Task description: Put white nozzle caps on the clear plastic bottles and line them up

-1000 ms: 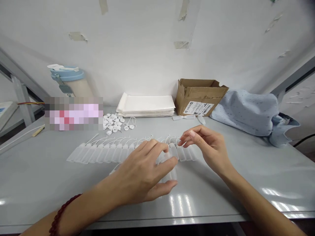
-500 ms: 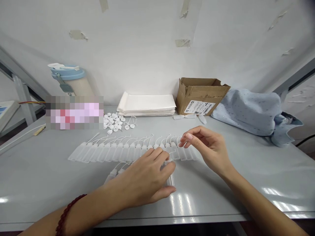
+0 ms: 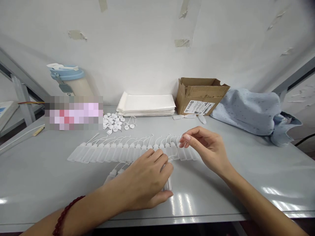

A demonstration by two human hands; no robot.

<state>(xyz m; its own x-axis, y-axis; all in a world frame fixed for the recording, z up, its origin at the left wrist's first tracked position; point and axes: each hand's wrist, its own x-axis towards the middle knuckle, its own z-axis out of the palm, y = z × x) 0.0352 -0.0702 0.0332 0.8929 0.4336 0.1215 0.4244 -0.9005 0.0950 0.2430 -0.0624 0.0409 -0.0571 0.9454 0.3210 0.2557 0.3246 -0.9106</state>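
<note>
My left hand (image 3: 147, 178) is bent over a front row of small translucent plastic bottles with thin white straps. Between its thumb and fingers shows the edge of one small bottle (image 3: 168, 185); most of that bottle is hidden beneath the hand. Two more bottles (image 3: 112, 175) stick out behind my left wrist. Behind lies a longer row of like bottles (image 3: 113, 152), side by side, straps pointing to the wall. Raised over the right end of this row, my right hand (image 3: 206, 147) has thumb and forefinger pinched together; whether anything is between them is unclear.
A pile of white caps (image 3: 113, 123) sits beside a blurred patch at the left. Farther back stand a blue-lidded tumbler (image 3: 70, 78), a stack of white envelopes (image 3: 147, 103) and an open cardboard box (image 3: 200, 96). Blue cloth (image 3: 248, 111) lies at the right.
My left hand has shifted slightly left and toward me, and the bottle edge under it has moved left too. Its thumb sits lower. The right hand is nearly still.
</note>
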